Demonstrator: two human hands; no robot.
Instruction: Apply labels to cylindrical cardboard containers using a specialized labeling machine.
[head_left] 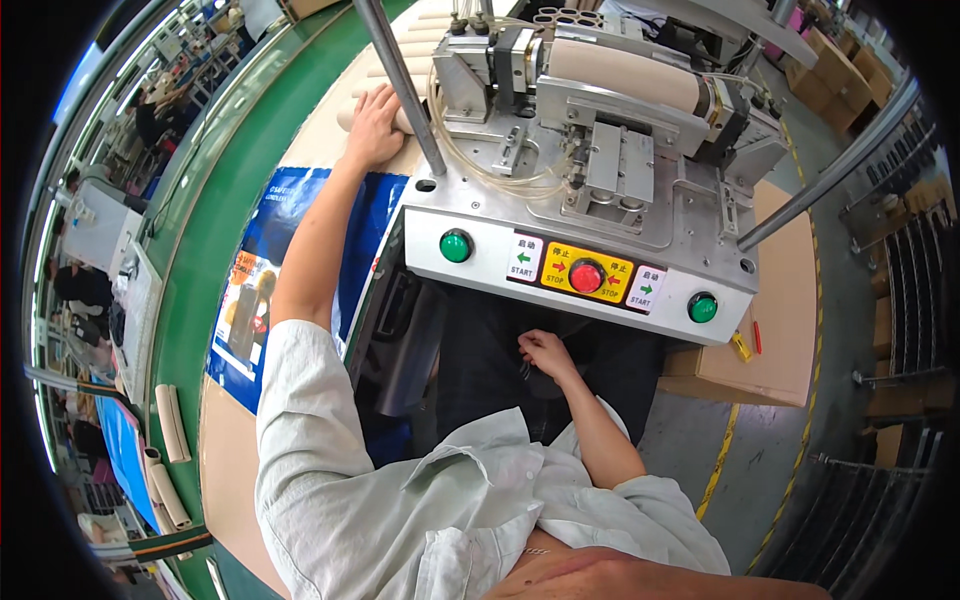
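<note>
At the far left of the machine, my left hand (374,128) lies over a beige tube (347,116), its fingers curved across the top. More beige tubes (415,50) lie in a row beyond it. My right hand (545,353) is low in front of my lap, below the machine's front panel, with its fingers curled together; what is in them, if anything, is too small to make out. Another beige tube (622,75) sits horizontally in the metal machine (610,185), held between its two end clamps, and neither hand touches it.
The machine's front panel carries a red button (587,276) between two green buttons (456,246). Metal posts (400,85) rise at both sides. A blue printed sheet (290,230) covers the left table. A cardboard box (740,375) with a yellow cutter (741,346) stands right.
</note>
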